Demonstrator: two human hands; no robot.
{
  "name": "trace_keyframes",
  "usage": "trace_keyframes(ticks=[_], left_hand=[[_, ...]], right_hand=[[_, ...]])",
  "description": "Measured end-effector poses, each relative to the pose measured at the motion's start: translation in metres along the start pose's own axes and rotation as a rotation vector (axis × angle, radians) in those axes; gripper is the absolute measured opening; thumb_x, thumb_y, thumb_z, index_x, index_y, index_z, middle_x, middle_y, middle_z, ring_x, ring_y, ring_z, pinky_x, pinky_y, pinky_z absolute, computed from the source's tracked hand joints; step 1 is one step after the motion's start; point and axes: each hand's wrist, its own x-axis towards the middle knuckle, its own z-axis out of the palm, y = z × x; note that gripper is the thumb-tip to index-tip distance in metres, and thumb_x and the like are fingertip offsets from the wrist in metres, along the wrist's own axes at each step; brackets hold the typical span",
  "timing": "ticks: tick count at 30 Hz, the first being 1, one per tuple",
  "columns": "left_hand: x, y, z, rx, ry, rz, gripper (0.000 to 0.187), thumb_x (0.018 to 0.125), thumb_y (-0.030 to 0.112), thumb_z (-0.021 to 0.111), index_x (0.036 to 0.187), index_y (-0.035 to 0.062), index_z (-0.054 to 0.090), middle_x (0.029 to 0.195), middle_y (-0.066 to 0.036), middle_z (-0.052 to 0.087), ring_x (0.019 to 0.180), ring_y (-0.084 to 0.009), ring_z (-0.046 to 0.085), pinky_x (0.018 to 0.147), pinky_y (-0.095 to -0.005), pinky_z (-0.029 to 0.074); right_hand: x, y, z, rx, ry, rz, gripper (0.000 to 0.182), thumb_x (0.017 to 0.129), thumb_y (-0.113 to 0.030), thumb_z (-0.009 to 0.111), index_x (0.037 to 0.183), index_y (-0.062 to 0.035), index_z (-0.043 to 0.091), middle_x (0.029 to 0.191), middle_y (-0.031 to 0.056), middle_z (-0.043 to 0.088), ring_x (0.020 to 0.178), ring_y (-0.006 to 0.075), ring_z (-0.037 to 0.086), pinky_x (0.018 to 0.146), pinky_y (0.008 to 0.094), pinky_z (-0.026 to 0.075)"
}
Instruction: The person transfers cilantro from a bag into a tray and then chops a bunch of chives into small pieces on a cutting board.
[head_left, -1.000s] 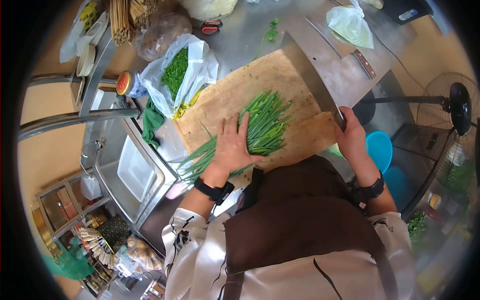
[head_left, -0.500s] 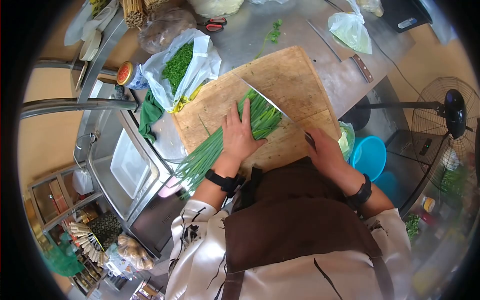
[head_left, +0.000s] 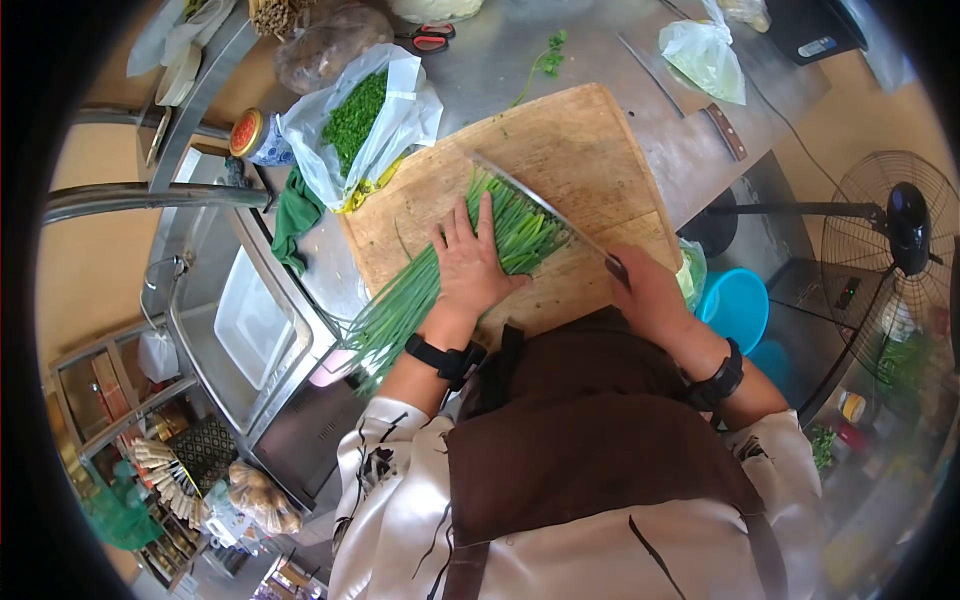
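A long bunch of green chives (head_left: pixel 395 308) lies slantwise across the wooden cutting board (head_left: pixel 585 125), its lower ends hanging past the board's left edge. My left hand (head_left: pixel 472 262) rests flat on the bunch, fingers stretched out and thumb spread toward the right. In my right hand (head_left: pixel 648 292) is the handle of a kitchen knife (head_left: pixel 545 207). Its blade points up and left, lying along the upper right side of the chives, a short way beyond my left fingertips.
Beyond the board's left corner stands a plastic bag of chopped greens (head_left: pixel 358 120), beside a jar (head_left: pixel 262 138) and a green cloth (head_left: pixel 297 215). A second knife (head_left: pixel 725 132) lies at the back right. A sink (head_left: pixel 180 310), a blue bucket (head_left: pixel 735 308) and a fan (head_left: pixel 908 230) flank the counter.
The knife's blade shows broader and tilted now, and my right hand has shifted slightly up and left. My left hand remains on the chives. The whole view has shifted a little.
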Motion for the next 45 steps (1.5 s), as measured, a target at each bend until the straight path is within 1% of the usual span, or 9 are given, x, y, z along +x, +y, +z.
trace_keyframes(ticks=[5,8,11,14,17,26,33,38,45], left_hand=[[0.005,-0.011,0.012,-0.126,0.020,-0.032,0.119,0.056,0.045,0.085,0.145,-0.0017,0.021,0.134,-0.025,0.039,0.124,-0.0386,0.039,0.105,-0.0481,0.031],[0.017,-0.015,0.012,-0.132,0.005,-0.064,0.117,0.057,0.046,0.084,0.144,-0.0028,0.022,0.136,-0.023,0.039,0.126,-0.0379,0.037,0.106,-0.0477,0.029],[0.020,-0.010,0.005,-0.086,0.041,-0.074,0.122,0.056,0.049,0.084,0.146,-0.0022,0.020,0.139,-0.025,0.036,0.129,-0.0393,0.035,0.107,-0.0491,0.028],[0.013,-0.003,0.001,-0.058,0.048,-0.057,0.126,0.053,0.052,0.085,0.147,-0.0010,0.019,0.142,-0.029,0.032,0.129,-0.0415,0.035,0.108,-0.0500,0.027],[0.008,-0.001,-0.002,-0.056,0.001,-0.024,0.128,0.053,0.054,0.085,0.148,0.0011,0.017,0.144,-0.031,0.028,0.133,-0.0428,0.030,0.110,-0.0517,0.023],[0.008,-0.011,-0.004,-0.110,-0.005,0.026,0.121,0.059,0.051,0.082,0.149,0.0051,0.015,0.146,-0.033,0.023,0.136,-0.0444,0.024,0.112,-0.0559,0.017],[0.002,-0.100,-0.001,-0.455,0.407,-0.220,0.062,0.085,0.038,0.065,0.130,-0.0013,0.049,0.137,-0.027,0.044,0.129,-0.0422,0.038,0.107,-0.0449,0.033],[-0.003,-0.117,0.006,-0.150,0.217,-0.472,0.043,0.089,0.033,0.060,0.115,-0.0009,0.059,0.119,-0.026,0.056,0.112,-0.0406,0.052,0.096,-0.0451,0.042],[0.012,-0.087,0.017,-0.782,0.260,-0.128,0.024,0.088,0.015,0.061,0.106,-0.0001,0.062,0.103,-0.019,0.061,0.100,-0.0366,0.057,0.087,-0.0424,0.046]], right_hand=[[0.010,0.037,-0.012,0.215,0.122,-0.045,0.038,0.082,-0.003,0.064,0.118,-0.0050,0.051,0.094,0.0115,0.061,0.073,0.0238,0.060,0.062,0.0371,0.048],[0.026,0.074,-0.024,0.669,-0.017,0.321,0.035,0.084,-0.002,0.064,0.116,-0.0031,0.051,0.082,0.0044,0.058,0.062,0.0115,0.053,0.053,0.0269,0.042],[0.037,0.104,-0.021,0.724,-0.031,0.337,0.034,0.085,-0.002,0.064,0.117,-0.0034,0.050,0.075,0.0012,0.057,0.056,0.0071,0.050,0.049,0.0217,0.037],[0.038,0.105,-0.014,0.678,-0.027,0.433,0.030,0.086,-0.009,0.065,0.112,-0.0018,0.053,0.069,0.0026,0.056,0.059,0.0108,0.053,0.051,0.0262,0.042],[0.035,0.091,-0.007,0.179,0.197,0.243,0.028,0.086,-0.019,0.065,0.105,0.0004,0.056,0.067,0.0071,0.056,0.060,0.0201,0.057,0.056,0.0346,0.047],[0.041,0.075,0.003,-0.586,0.383,-0.003,0.039,0.078,-0.023,0.070,0.110,-0.0032,0.059,0.096,0.0166,0.061,0.091,0.0358,0.058,0.078,0.0441,0.047],[0.036,0.040,0.030,-0.201,-0.020,-0.478,0.019,0.083,-0.011,0.061,0.101,-0.0069,0.062,0.094,0.0125,0.060,0.087,0.0329,0.060,0.069,0.0398,0.050],[0.070,-0.017,0.056,-0.206,-0.073,-0.628,0.022,0.078,-0.005,0.053,0.099,-0.0044,0.060,0.086,0.0093,0.053,0.083,0.0290,0.057,0.068,0.0419,0.047],[0.097,-0.010,0.065,-0.272,0.027,-0.772,0.019,0.076,-0.007,0.055,0.094,-0.0054,0.059,0.084,0.0086,0.052,0.079,0.0280,0.057,0.067,0.0389,0.047]])
